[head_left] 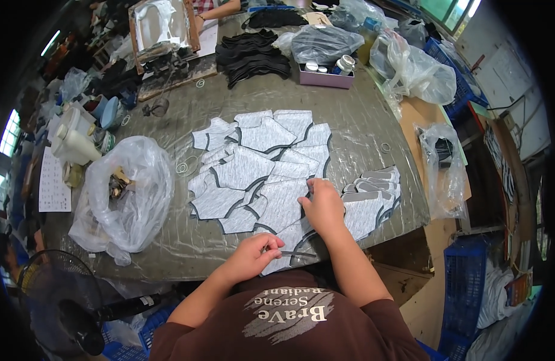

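Note:
Heathered grey fabric pieces [241, 166] with dark edges lie in an overlapping pile in front of me. My right hand [324, 207] is bent over the right edge of one near grey fabric piece [282, 204], thumb and forefinger gripping that edge. Closer to the table's front edge, my left hand [256, 256] is closed in a pinch. From its fingertips a thin dark strip [300, 254] points right, over the lowest pieces; its exact kind is unclear. Beside my right forearm sits a smaller, fanned stack of grey pieces [374, 195], some with plain grey backs showing.
A clear plastic bag [151, 198] and a white bottle [76, 144] stand at left. Black pieces [253, 54], a purple box [325, 78] with jars, and a framed screen [163, 27] are farther back. A fan [61, 295] is at lower left. Another person's arm [220, 11] shows at the far side.

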The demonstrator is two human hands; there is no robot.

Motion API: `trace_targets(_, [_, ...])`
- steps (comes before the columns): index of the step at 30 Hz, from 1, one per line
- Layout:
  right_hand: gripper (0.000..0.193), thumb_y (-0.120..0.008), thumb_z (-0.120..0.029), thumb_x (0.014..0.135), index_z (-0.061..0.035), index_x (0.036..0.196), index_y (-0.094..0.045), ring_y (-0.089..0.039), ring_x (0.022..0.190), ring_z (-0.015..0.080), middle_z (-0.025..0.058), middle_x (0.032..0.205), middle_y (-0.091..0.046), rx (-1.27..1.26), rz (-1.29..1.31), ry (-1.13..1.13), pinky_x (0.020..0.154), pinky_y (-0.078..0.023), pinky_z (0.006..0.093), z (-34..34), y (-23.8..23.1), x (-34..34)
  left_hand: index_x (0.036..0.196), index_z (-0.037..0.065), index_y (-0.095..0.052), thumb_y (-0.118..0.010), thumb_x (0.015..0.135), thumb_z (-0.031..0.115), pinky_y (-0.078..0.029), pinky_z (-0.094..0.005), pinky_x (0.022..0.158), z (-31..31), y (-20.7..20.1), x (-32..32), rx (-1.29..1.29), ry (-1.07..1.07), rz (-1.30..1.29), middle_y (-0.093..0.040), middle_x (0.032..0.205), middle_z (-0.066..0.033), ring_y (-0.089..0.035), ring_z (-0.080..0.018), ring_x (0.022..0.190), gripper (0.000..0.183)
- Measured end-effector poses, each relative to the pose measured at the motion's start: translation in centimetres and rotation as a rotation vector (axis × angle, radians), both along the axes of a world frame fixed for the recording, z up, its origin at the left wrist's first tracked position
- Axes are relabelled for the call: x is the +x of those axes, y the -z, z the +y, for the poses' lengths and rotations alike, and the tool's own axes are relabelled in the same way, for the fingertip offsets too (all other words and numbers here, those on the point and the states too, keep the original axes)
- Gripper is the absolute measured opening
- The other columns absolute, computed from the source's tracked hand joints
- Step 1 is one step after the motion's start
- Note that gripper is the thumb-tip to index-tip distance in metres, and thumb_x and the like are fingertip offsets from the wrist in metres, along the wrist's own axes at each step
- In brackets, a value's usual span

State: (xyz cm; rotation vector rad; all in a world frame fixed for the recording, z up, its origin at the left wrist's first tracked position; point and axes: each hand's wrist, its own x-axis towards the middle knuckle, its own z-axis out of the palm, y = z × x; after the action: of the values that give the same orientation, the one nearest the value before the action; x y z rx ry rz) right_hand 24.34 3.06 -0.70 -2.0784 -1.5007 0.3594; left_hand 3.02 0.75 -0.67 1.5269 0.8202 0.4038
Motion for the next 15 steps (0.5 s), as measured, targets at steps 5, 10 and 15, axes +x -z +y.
trace_targets(5, [0.029,-0.073,-0.014,0.071,-0.0042,0.097,-0.061,-0.063,0.082,0.0309,0.0125,0.086,-0.064,-0.141,0.215,0.030,0.070,-0.049,0.0391,0.4,-1.2,0.2,0.081,0.003,-0.052,-0.062,0.082,0.005,-0.045,-0.0330,0.083,-0.2,-0.8,0.3,0.156,0.036,0.045,-0.062,0.103,-0.0112,-0.059,-0.0224,0.095,0.010])
trace_targets(10, [0.016,-0.067,-0.011,0.077,-0.0025,0.089,-0.061,-0.060,0.066,0.0228,0.0086,0.080,-0.064,0.019,0.321,-0.076,0.060,-0.046,0.0326,-0.2,-0.3,0.8,0.081,0.004,-0.052,-0.062,0.082,0.006,-0.044,-0.0334,0.084,-0.3,-0.6,0.4,0.236,0.046,0.023,-0.061,0.104,-0.0117,-0.058,-0.0244,0.095,0.010])
trace_targets(15, [0.006,-0.060,-0.007,0.087,-0.0051,0.087,-0.054,-0.044,0.055,0.0047,-0.0033,0.070,-0.052,0.228,1.107,0.021,0.048,-0.034,0.0205,-1.6,-2.2,1.0,0.083,0.003,-0.049,-0.061,0.084,0.009,-0.046,-0.0364,0.082,-0.5,-0.3,0.4,0.357,0.084,0.021,-0.060,0.103,-0.0138,-0.058,-0.0312,0.093,0.013])
